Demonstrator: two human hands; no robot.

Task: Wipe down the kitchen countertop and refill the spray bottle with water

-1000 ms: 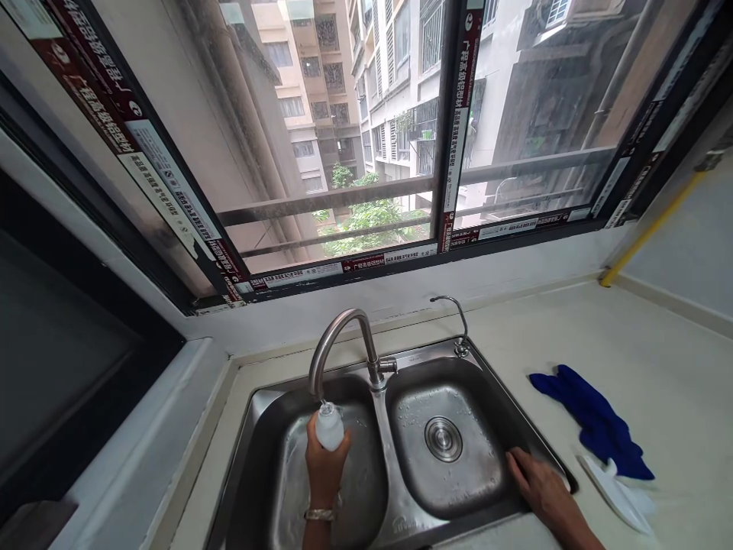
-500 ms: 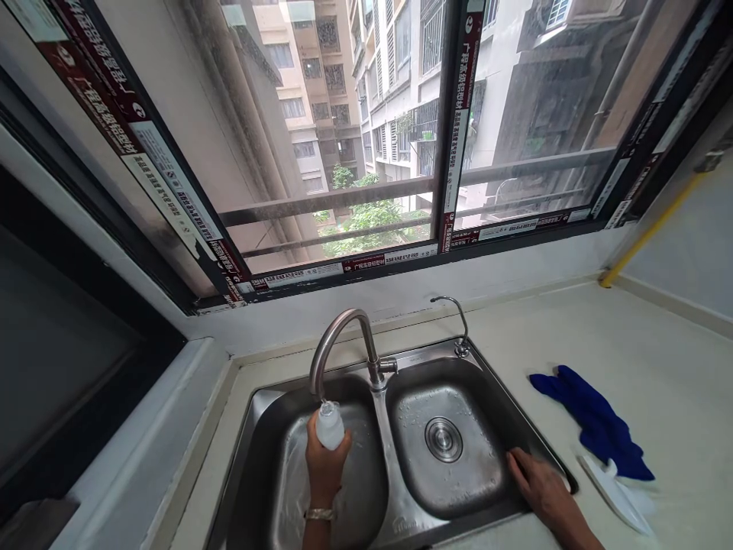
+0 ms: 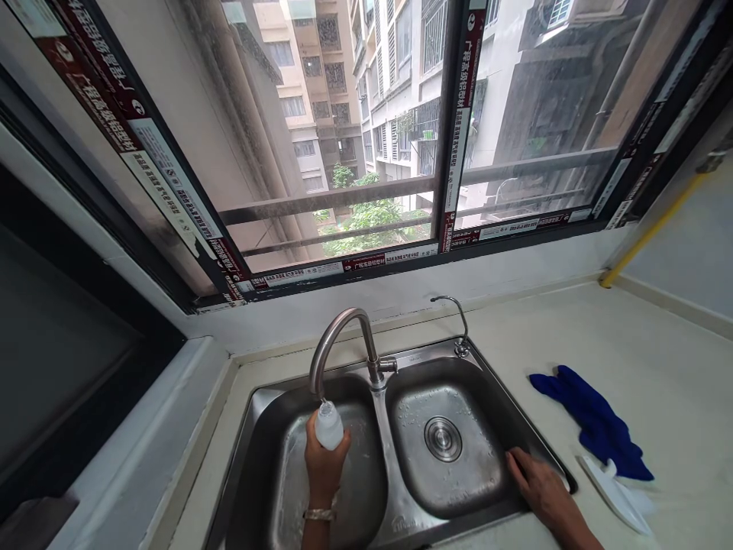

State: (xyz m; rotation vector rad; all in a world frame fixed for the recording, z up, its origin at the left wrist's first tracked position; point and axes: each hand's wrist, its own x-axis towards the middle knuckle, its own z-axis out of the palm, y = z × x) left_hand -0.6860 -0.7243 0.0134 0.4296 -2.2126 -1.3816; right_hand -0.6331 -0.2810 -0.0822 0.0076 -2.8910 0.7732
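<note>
My left hand (image 3: 325,462) is wrapped round a translucent white bottle (image 3: 329,428) over the left basin. The bottle's open mouth is right under the spout of the curved metal faucet (image 3: 349,315), and a little water shows there. My right hand (image 3: 535,483) rests with its fingers stretched over the front right rim of the double steel sink (image 3: 381,451). It holds nothing that I can see. Water drops dot the right basin around its round drain (image 3: 443,439).
A blue cloth (image 3: 598,420) lies on the pale counter (image 3: 504,328) to the right, beside a white brush-like object (image 3: 617,493). A thin small spout (image 3: 458,313) stands at the sink's back right corner. The window (image 3: 343,229) rises behind.
</note>
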